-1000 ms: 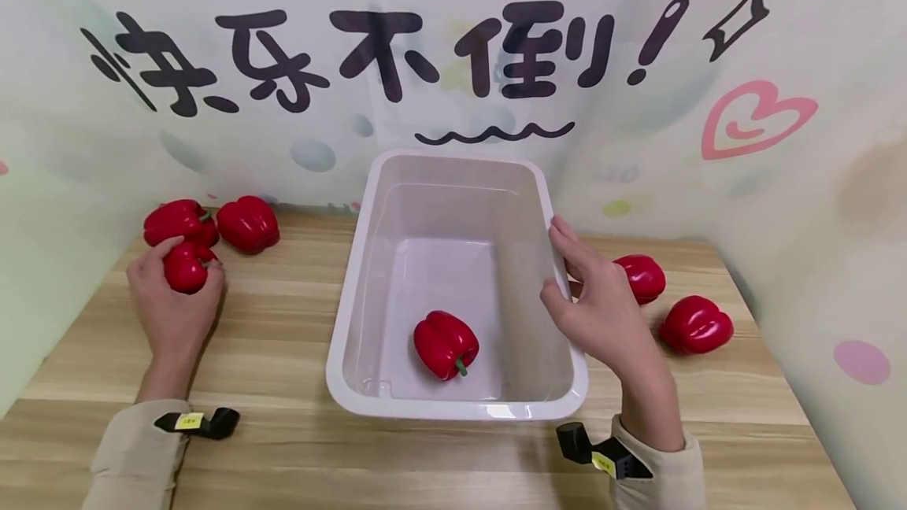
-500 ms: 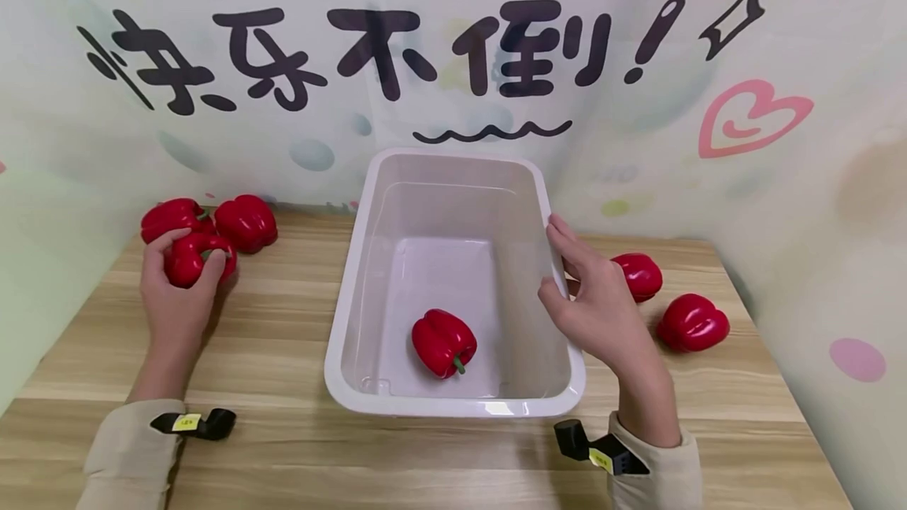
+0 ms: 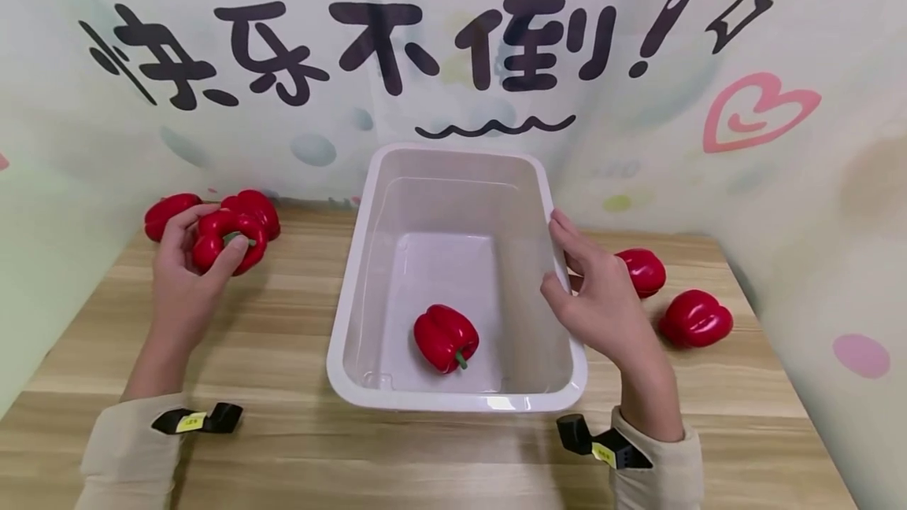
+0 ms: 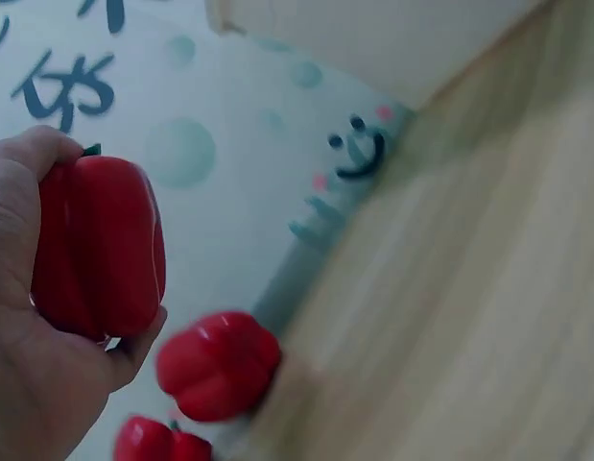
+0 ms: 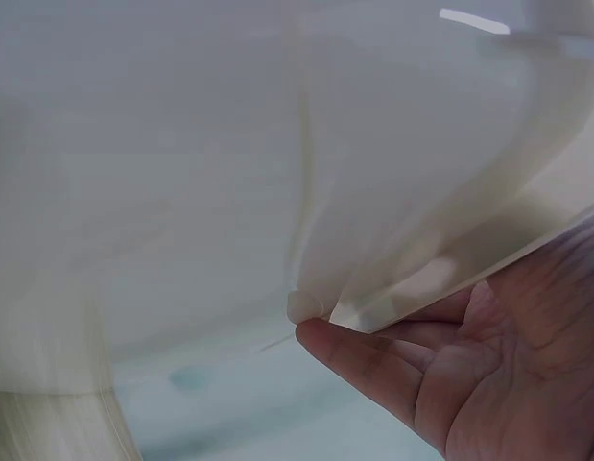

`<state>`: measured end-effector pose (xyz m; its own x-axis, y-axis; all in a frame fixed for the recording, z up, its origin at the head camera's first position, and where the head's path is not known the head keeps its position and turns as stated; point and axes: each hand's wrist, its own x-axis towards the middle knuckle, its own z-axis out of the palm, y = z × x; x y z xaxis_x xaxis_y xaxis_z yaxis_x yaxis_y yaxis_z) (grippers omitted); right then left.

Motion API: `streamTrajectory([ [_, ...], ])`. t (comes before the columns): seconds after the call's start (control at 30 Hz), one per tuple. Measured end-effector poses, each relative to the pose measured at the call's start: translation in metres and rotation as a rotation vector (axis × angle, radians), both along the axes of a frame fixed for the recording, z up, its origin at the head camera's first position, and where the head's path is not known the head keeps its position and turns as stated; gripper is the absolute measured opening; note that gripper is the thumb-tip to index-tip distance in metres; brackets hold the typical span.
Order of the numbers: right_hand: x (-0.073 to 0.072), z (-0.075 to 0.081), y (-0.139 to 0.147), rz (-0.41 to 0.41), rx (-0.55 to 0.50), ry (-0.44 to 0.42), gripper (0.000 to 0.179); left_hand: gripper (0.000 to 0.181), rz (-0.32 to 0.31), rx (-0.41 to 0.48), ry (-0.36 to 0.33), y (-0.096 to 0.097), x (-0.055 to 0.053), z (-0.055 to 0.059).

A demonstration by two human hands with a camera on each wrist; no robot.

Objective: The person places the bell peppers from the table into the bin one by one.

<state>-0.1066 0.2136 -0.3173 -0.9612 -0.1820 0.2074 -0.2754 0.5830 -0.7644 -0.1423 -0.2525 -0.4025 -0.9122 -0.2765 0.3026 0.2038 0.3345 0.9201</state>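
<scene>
My left hand [image 3: 180,286] grips a glossy red bell pepper [image 3: 209,245], thumb against its green stem side; in the left wrist view the held pepper [image 4: 109,245] shows raised, fingers around it. Behind it, two more red peppers lie at the table's back left, one pepper [image 3: 170,213] partly covered by the fingers, the other pepper [image 3: 260,207] overlapped by the held one. My right hand [image 3: 602,301] holds the right rim of a deep white plastic bin [image 3: 453,401], fingers on its outer side. Inside the bin lies one red pepper [image 3: 445,338], stem toward me.
Right of the bin, beyond my right hand, sit two red peppers, the farther pepper [image 3: 643,271] partly hidden by that hand and the nearer pepper [image 3: 697,319] in full view. A printed cloth backdrop [image 3: 638,179] rises behind the wooden table [image 3: 298,447].
My left hand has lifted the bell pepper off the table and moved it rightward and back, tipping its stem end toward me. The right hand stays on the bin's rim.
</scene>
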Motion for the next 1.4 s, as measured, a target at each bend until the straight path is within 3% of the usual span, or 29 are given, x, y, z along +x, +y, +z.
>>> streamTrajectory([
  [0.2, 0.000, -0.004, -0.001, 0.001, -0.014, -0.007, 0.065, 0.063, -0.152, 0.195, 0.103, 0.017, 0.004, 0.022],
  [0.3, -0.001, -0.005, 0.000, -0.002, -0.002, 0.000, 0.065, 0.060, -0.196, 0.237, 0.117, 0.022, 0.007, 0.029],
  [0.5, -0.001, -0.003, 0.001, -0.011, 0.019, 0.007, 0.065, 0.058, -0.199, 0.242, 0.142, 0.034, 0.010, 0.039],
  [0.63, -0.001, -0.003, 0.001, -0.012, 0.018, 0.005, 0.065, 0.055, -0.206, 0.263, 0.206, 0.043, 0.014, 0.046],
  [0.9, -0.001, -0.002, 0.000, -0.013, 0.025, -0.003, 0.066, 0.053, -0.305, 0.267, 0.350, 0.064, 0.020, 0.049],
  [1.07, -0.001, -0.002, 0.000, -0.014, 0.033, -0.001, 0.066, 0.055, -0.350, 0.281, 0.386, 0.074, 0.021, 0.053],
  [1.4, -0.001, -0.001, 0.000, -0.016, 0.038, -0.005, 0.067, 0.056, -0.369, 0.251, 0.406, 0.093, 0.022, 0.060],
])
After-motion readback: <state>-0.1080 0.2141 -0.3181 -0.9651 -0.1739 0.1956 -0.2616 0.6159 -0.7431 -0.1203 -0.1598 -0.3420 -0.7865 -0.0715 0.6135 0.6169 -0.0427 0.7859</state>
